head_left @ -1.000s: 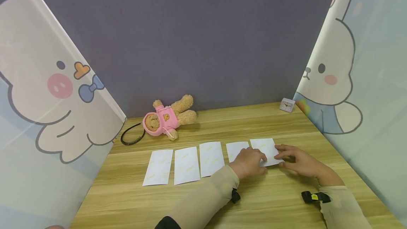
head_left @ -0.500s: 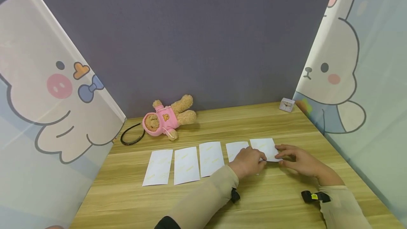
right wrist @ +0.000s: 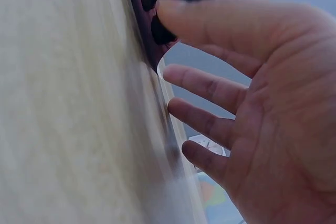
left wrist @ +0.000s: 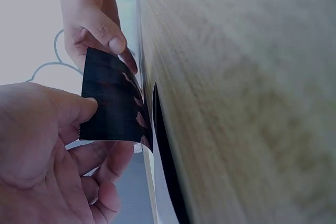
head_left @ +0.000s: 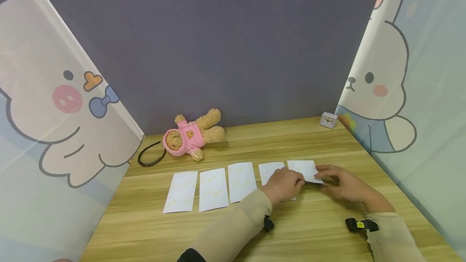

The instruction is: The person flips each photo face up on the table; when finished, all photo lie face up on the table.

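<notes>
At the right end of a row of white-backed photo prints, one photo print (head_left: 303,169) has its near edge bent up from the table. The left wrist view shows its dark, glossy printed underside (left wrist: 111,100). My left hand (head_left: 284,184) pinches its near left corner, the thumb (left wrist: 79,109) against the dark side. At the right edge, my right hand (head_left: 347,185) holds the print between thumb (right wrist: 181,17) and index finger, its other fingers spread out. Partly covered by my left hand lies a neighbouring print (head_left: 269,172), white side up.
Three more white-backed prints (head_left: 214,189) lie to the left on the wooden table (head_left: 309,229). Behind them are a teddy bear in a pink hoodie (head_left: 191,134) and a black coiled headband (head_left: 149,161). A small white clock (head_left: 328,120) stands back right.
The near edge of the rightmost print has risen and bent away from me, so less of its white back shows. Both hands stay in nearly the same place.
</notes>
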{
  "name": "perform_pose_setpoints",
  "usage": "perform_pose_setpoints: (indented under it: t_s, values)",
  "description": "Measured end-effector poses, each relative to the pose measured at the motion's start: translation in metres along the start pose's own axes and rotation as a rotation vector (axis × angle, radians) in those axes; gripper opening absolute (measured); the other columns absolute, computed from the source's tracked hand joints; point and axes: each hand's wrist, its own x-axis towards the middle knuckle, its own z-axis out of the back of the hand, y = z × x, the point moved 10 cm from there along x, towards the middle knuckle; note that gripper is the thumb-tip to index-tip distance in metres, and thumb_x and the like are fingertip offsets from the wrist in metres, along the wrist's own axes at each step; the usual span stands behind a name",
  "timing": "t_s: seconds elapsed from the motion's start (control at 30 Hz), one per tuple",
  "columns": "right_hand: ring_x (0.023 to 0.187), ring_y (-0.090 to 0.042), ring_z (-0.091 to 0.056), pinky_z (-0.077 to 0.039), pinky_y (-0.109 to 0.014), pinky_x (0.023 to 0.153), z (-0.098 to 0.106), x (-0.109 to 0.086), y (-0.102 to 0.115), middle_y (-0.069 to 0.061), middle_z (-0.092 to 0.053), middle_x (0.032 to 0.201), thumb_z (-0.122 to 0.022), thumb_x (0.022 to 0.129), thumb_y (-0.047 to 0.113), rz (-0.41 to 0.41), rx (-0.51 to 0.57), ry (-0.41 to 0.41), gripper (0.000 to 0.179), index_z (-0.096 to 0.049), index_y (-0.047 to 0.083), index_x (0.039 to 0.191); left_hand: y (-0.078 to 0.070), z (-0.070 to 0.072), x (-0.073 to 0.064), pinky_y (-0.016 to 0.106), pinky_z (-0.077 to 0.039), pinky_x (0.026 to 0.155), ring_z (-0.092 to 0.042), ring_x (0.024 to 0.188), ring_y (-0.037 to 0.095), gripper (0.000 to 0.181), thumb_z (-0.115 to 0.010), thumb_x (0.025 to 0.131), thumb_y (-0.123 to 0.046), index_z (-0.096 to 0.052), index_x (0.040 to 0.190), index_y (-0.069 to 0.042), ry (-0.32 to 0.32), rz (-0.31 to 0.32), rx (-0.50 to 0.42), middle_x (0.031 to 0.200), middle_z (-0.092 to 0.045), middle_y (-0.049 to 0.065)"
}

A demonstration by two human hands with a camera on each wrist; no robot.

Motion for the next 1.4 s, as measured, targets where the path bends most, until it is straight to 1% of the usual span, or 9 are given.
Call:
perform_pose_setpoints:
  t_s: [0.07,0.2,0.5,0.73,0.8,0.97,1.1,1.27,1.4]
  values:
    - [0.127,-0.046,-0.055,-0.033,-0.006,0.1,0.001,0.001,0.001,-0.025,-0.061,0.139,-0.086,0.085,0.002,0.02,-0.006,-0.018,0.037,-0.078,0.015,0.118,0.0,0.002,0.0,0.023,-0.048,0.096,-0.064,0.09,-0.004,0.025,-0.055,0.111,-0.034,-0.079,0.116,-0.031,-0.016,-0.005,0.002,0.085,-0.068,-0.024]
    - [0.122,-0.041,-0.06,-0.036,-0.006,0.099,0.004,0.002,0.003,-0.022,-0.065,0.133,-0.086,0.085,0.0,0.059,-0.048,-0.049,0.035,-0.078,0.017,0.115,0.001,0.004,0.0,0.024,-0.049,0.095,-0.063,0.085,-0.005,0.024,-0.056,0.11,-0.033,-0.079,0.115,-0.03,-0.045,-0.016,0.018,0.079,-0.064,-0.023]
    - [0.117,-0.033,-0.064,-0.038,-0.006,0.096,0.005,0.002,-0.003,-0.016,-0.069,0.129,-0.083,0.086,-0.004,0.038,-0.073,-0.067,0.036,-0.078,0.018,0.114,0.002,0.009,0.001,0.026,-0.047,0.102,-0.059,0.082,-0.008,0.024,-0.055,0.111,-0.032,-0.079,0.115,-0.028,-0.098,-0.031,0.002,0.078,-0.061,-0.024]
    - [0.114,-0.024,-0.066,-0.04,-0.006,0.095,0.005,0.004,-0.005,-0.015,-0.071,0.126,-0.079,0.084,-0.011,0.062,-0.093,-0.093,0.042,-0.078,0.018,0.114,-0.001,0.018,-0.001,0.031,-0.045,0.11,-0.064,0.089,-0.008,0.024,-0.055,0.111,-0.031,-0.078,0.116,-0.027,-0.131,-0.047,-0.001,0.085,-0.067,-0.022]
    - [0.113,-0.024,-0.067,-0.04,-0.006,0.095,0.007,0.004,-0.004,-0.014,-0.071,0.124,-0.079,0.084,-0.012,0.068,-0.095,-0.109,0.042,-0.078,0.018,0.113,-0.001,0.019,0.0,0.028,-0.045,0.108,-0.065,0.091,-0.007,0.024,-0.054,0.111,-0.031,-0.078,0.116,-0.027,-0.142,-0.053,0.003,0.087,-0.069,-0.022]
    - [0.109,-0.022,-0.068,-0.04,-0.005,0.095,0.01,0.005,-0.001,-0.015,-0.072,0.118,-0.078,0.083,-0.014,0.082,-0.067,-0.149,0.041,-0.078,0.015,0.112,-0.002,0.026,-0.002,0.02,-0.048,0.095,-0.065,0.091,-0.002,0.025,-0.054,0.111,-0.031,-0.078,0.116,-0.026,-0.187,-0.071,0.0,0.09,-0.069,-0.02]
    - [0.106,-0.017,-0.068,-0.043,-0.007,0.094,0.014,0.003,0.0,-0.013,-0.073,0.115,-0.079,0.083,-0.013,0.08,-0.086,-0.183,0.038,-0.078,0.011,0.112,-0.003,0.032,-0.003,0.019,-0.047,0.097,-0.064,0.092,-0.002,0.026,-0.052,0.112,-0.031,-0.077,0.116,-0.025,-0.215,-0.08,-0.019,0.089,-0.067,-0.02]
    - [0.103,-0.006,-0.066,-0.049,-0.015,0.091,0.016,0.003,-0.002,-0.004,-0.072,0.112,-0.082,0.085,-0.008,0.043,-0.125,-0.2,0.033,-0.078,0.013,0.111,-0.003,0.037,-0.004,0.018,-0.045,0.098,-0.064,0.093,-0.003,0.028,-0.049,0.113,-0.032,-0.076,0.118,-0.024,-0.233,-0.078,-0.044,0.095,-0.07,-0.019]
    - [0.098,-0.004,-0.066,-0.055,-0.023,0.084,0.019,0.004,-0.001,0.002,-0.072,0.108,-0.082,0.087,-0.004,0.033,-0.13,-0.217,0.028,-0.079,0.016,0.106,-0.003,0.041,-0.005,0.019,-0.045,0.1,-0.066,0.1,-0.001,0.029,-0.048,0.113,-0.032,-0.075,0.122,-0.023,-0.243,-0.077,-0.064,0.106,-0.073,-0.016]
